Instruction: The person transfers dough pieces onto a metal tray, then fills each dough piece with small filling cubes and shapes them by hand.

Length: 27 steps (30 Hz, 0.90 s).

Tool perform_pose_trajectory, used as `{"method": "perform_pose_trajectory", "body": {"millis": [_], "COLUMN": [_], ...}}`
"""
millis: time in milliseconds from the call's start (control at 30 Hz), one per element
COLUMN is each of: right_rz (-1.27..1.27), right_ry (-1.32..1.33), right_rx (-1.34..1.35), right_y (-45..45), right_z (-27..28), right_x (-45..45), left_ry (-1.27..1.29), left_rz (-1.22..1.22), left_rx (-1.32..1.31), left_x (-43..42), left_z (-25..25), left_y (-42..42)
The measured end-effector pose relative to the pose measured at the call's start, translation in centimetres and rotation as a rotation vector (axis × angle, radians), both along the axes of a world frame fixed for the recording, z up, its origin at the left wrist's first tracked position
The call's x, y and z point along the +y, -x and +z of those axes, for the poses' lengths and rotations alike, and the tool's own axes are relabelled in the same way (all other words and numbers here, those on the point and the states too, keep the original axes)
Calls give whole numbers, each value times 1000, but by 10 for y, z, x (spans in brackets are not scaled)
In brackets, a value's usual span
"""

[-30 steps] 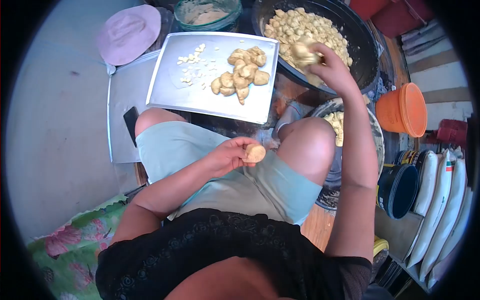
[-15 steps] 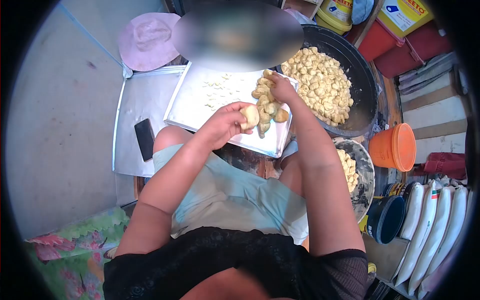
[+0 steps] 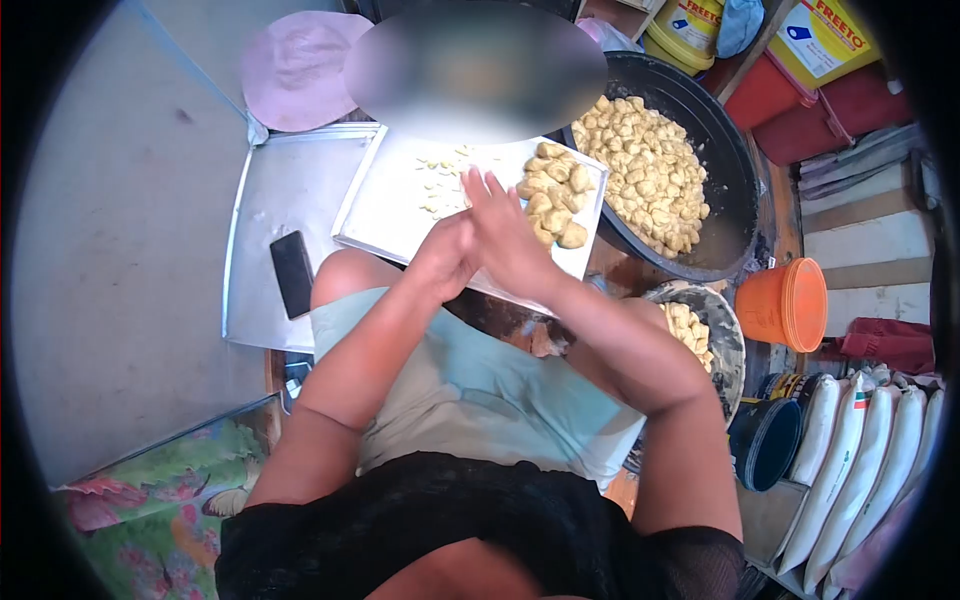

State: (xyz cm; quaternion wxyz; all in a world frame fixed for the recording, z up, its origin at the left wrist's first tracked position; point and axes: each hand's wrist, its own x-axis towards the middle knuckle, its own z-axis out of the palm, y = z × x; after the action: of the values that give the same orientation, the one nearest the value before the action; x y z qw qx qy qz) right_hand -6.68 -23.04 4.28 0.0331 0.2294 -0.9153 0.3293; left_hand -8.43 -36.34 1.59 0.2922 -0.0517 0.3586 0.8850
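My two hands meet above a metal tray (image 3: pixel 385 215). My left hand (image 3: pixel 445 252) is closed, and the right hand covers what it may hold. With fingers stretched out, my right hand (image 3: pixel 505 230) lies against the left one. Several rounded yellowish-tan lumps (image 3: pixel 556 185) sit in a pile at the tray's right side, just beyond my right hand. Small pale pieces (image 3: pixel 438 190) are scattered over the tray's left part. More of the same lumps fill a large black tub (image 3: pixel 735 170) to the right of the tray.
A phone (image 3: pixel 291 275) lies on a second metal tray (image 3: pixel 240 310) at the left. Near my right knee stands a basin (image 3: pixel 728 365) with pale lumps, beside an orange bucket (image 3: pixel 785 305). A dark bucket (image 3: pixel 768 440) and white sacks (image 3: pixel 835 450) are further right. A pink hat (image 3: pixel 300 70) rests at the back.
My right hand has left the pile of lumps and moved left onto my left hand. The lump that showed in my left hand is now hidden.
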Motion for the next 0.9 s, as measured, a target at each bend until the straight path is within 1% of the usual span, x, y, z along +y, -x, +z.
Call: {"method": "perform_pose_trajectory", "body": {"millis": [33, 67, 100, 133, 167, 200, 233, 267, 333, 400, 467, 533, 567, 600, 667, 767, 867, 900], "right_rz": [66, 152, 217, 427, 638, 518, 396, 274, 95, -36, -165, -227, -251, -275, -350, -433, -408, -338], "right_ry": [-49, -95, -13, -210, -403, -348, -293, -235, -225, -341, -346, -360, -362, -349, -384, -351, -86, 59], "right_rx": [37, -56, -599, -663, -729, -767, -797, -820, -415, -220, -142, -116, -89, -142, -143, -95, -245, -317], "right_y": [-29, -53, -70, -77, -84, -83, -73, -59, -17, 40, 86, 127, 146, 155, 160, 168, 173, 171], "right_z": [-5, -5, 1, -18, -39, -26, -3, 10, 0, -1, -6, -31, -55, -62, -78, -112, -121, -116], "right_x": [2, 11, 26, 49, 62, 59, 54, 51, 50, 39, 19, 0, -10, -23, -45, -52, -32, -22], "left_ry": [86, 166, 239, 421, 602, 831, 1069, 1214, 1255, 964, 684, 413, 246, 137, 85, 128, 136, 151], "left_rz": [29, 57, 88, 180, 124, 146, 123, 69, 163, 282, 360, 401, 393, 420, 472, 437, 412, 408], "left_rx": [59, 116, 173, 169, 330, 600, 678, 722, 822, 677, 531, 380, 300, 176, 111, 269, 270, 262], "left_x": [-13, -31, -46, -58, -78, -87, -95, -98, -96, -85, -82, -83, -84, -82, -73, -66, -67, -68], "left_z": [-5, -11, -14, 14, 10, 20, 31, 44, 53, 62, 60, 31, 16, 1, -2, 12, 16, 18], "left_y": [4, 10, 16, 19, 39, 48, 58, 67, 88, 96, 104, 114, 118, 121, 127, 133, 137, 136]}}
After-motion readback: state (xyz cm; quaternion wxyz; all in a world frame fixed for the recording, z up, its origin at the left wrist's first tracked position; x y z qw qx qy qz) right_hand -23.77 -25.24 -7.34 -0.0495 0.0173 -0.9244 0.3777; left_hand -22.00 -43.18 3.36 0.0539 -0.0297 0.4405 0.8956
